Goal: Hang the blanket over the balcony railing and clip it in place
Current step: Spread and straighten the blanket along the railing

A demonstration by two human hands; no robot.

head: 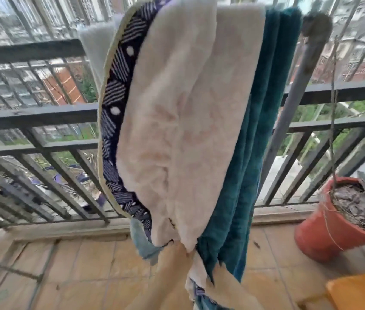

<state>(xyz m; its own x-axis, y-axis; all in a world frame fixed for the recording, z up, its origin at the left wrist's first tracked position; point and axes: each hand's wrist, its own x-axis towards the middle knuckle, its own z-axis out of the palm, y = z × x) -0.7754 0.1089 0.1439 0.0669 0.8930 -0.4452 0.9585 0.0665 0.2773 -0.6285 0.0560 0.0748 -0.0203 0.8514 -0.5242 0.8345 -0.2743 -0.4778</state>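
A thick blanket (177, 130), cream fleece on one side and navy with white stripes and dots on the other, hangs folded from somewhere above the frame, in front of the dark metal balcony railing (31, 116). My left hand (182, 253) reaches up from below and is closed on the blanket's bottom edge. My right hand (219, 276) comes up beside it, and its fingers are hidden behind the cloth. A teal cloth (266, 108) hangs right behind the blanket. No clip is in view.
A grey pole (293, 86) leans against the railing on the right. A red-orange plant pot (324, 231) with dry soil stands in the right corner, with an orange stool (360, 294) in front of it. The floor is tan tile (76, 276).
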